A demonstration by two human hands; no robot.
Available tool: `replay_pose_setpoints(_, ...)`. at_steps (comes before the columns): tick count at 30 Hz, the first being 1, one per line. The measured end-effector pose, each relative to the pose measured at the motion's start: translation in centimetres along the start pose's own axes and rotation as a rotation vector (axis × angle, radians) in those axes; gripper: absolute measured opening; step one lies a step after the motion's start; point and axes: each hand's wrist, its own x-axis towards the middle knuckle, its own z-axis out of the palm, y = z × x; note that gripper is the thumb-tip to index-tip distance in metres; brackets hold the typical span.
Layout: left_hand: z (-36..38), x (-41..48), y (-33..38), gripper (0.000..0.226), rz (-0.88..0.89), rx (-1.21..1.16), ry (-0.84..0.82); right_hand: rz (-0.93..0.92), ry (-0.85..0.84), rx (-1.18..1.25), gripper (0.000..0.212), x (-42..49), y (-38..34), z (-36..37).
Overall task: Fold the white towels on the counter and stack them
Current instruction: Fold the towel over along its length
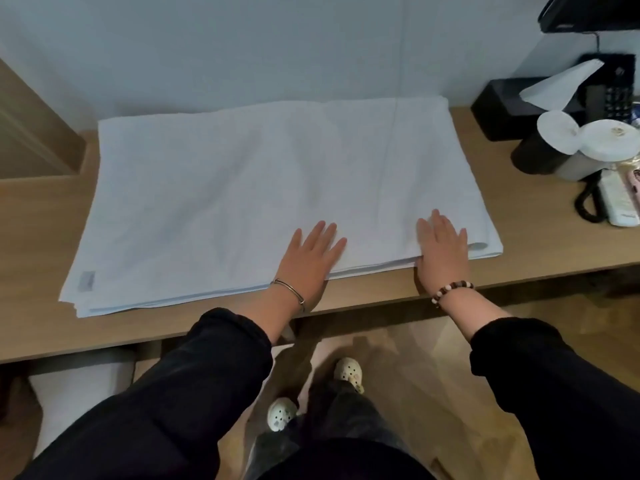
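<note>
A large white towel (pixel 242 188) lies folded in several layers, spread flat across the wooden counter (pixel 45 223), with a small grey label at its front left corner. My left hand (pixel 308 261) rests flat on the towel's front edge near the middle, fingers straight and spread. My right hand (pixel 441 251) presses flat on the front edge near the right corner, its thumb at the layered edge. Neither hand grips the cloth.
At the counter's right end stand a black tissue box (pixel 502 109) with a tissue sticking up, a white-lidded kettle (pixel 588 147), a black telephone (pixel 613 88) with a coiled cord and a white remote (pixel 620 202). A wooden panel (pixel 31 133) bounds the left. The wall runs behind.
</note>
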Motion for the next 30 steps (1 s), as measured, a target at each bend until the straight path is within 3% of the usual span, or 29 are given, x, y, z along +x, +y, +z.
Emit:
replay_pose_setpoints(3,-0.2,3.3,3.0,0.079,0.052,-0.005,-0.008,0.23,0.034,0.097,0.066,1.0,4.1,0.0)
replay_pose_setpoints(5,-0.3,5.2,4.8,0.08,0.062,-0.013,-0.02,0.334,0.096,0.269,0.046,1.5,6.4,0.4)
replay_pose_setpoints(7,-0.1,6.6,6.1,0.085,0.047,-0.036,-0.03,0.272,0.146,0.394,0.02,2.0,8.0,0.5)
replay_pose_setpoints(10,0.8,7.4,6.8,0.089,0.022,-0.051,-0.044,0.107,0.291,0.342,0.016,2.4,10.8,0.5)
replay_pose_setpoints(12,1.3,7.3,6.6,0.086,0.015,-0.026,-0.034,0.097,0.37,0.249,0.015,2.7,13.5,1.0)
replay_pose_setpoints(16,1.7,7.5,6.4,0.082,0.0,-0.015,-0.032,0.181,0.162,0.161,0.012,1.5,17.1,3.5)
replay_pose_setpoints(20,1.6,8.0,6.6,0.078,-0.022,-0.035,-0.037,0.463,0.228,0.572,0.023,1.7,15.5,3.7)
replay_pose_setpoints(24,1.2,8.7,7.0,0.077,0.008,-0.044,-0.004,0.594,0.106,0.94,0.029,3.1,13.9,3.2)
replay_pose_setpoints(28,1.8,8.5,7.0,0.065,0.197,0.013,0.009,0.548,0.011,0.829,0.02,3.6,14.2,2.9)
replay_pose_setpoints(30,1.8,8.5,6.9,0.059,0.215,0.02,-0.014,0.519,-0.015,0.647,0.02,3.5,13.8,2.8)
